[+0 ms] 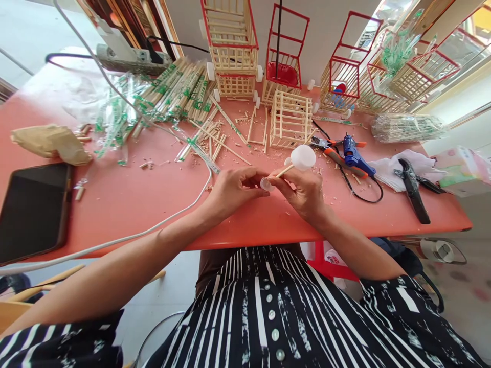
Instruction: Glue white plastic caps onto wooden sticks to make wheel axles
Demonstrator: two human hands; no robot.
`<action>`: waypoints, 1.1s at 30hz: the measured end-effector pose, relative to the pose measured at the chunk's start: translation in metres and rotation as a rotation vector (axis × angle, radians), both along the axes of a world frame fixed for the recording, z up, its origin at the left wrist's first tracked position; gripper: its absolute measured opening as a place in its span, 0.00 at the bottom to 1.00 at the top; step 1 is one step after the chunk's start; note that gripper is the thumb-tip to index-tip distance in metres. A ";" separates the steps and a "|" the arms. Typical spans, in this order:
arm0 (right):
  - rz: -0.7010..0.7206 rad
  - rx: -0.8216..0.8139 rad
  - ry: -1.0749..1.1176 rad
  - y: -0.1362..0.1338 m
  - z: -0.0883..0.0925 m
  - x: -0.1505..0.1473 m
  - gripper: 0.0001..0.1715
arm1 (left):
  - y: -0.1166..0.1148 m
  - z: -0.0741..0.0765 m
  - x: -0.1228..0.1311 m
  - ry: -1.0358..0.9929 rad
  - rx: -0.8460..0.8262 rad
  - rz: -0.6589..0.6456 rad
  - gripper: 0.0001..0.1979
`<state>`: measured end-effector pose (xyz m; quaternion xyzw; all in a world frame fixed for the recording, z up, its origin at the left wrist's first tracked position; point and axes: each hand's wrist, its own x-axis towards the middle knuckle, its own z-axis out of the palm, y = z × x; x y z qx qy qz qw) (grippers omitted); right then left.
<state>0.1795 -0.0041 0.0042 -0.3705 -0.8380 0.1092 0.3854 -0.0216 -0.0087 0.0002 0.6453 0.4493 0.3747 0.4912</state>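
Above the table's front edge, my right hand (305, 193) is closed on a thin wooden stick (284, 171). A round white disc (304, 157), like a small wheel, shows at the stick's upper right end. A smaller translucent disc (267, 184) is at the lower left end, between my two hands. My left hand (238, 188) pinches at this translucent disc with thumb and fingers. Just behind my hands stands a small wooden-stick cage (291, 120) without red trim. Whether the translucent disc is fixed to the stick I cannot tell.
Red-trimmed stick carts (230, 51) stand along the back. Wrapped chopsticks (172, 92) and stick scraps lie back left. A glue gun (353, 153), pliers (326, 145) and a black clamp (412, 189) lie right. A phone (36, 207) and a white cable (153, 232) are left.
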 end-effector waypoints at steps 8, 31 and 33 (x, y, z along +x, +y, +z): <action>0.001 0.022 -0.027 -0.002 -0.002 -0.001 0.18 | 0.003 -0.008 -0.001 -0.115 -0.165 -0.041 0.23; 0.029 -0.009 -0.020 0.001 0.003 -0.001 0.16 | 0.003 -0.005 -0.002 0.026 -0.079 -0.016 0.19; 0.034 0.001 -0.015 0.000 0.003 -0.001 0.16 | 0.003 -0.006 -0.003 0.017 -0.088 -0.010 0.20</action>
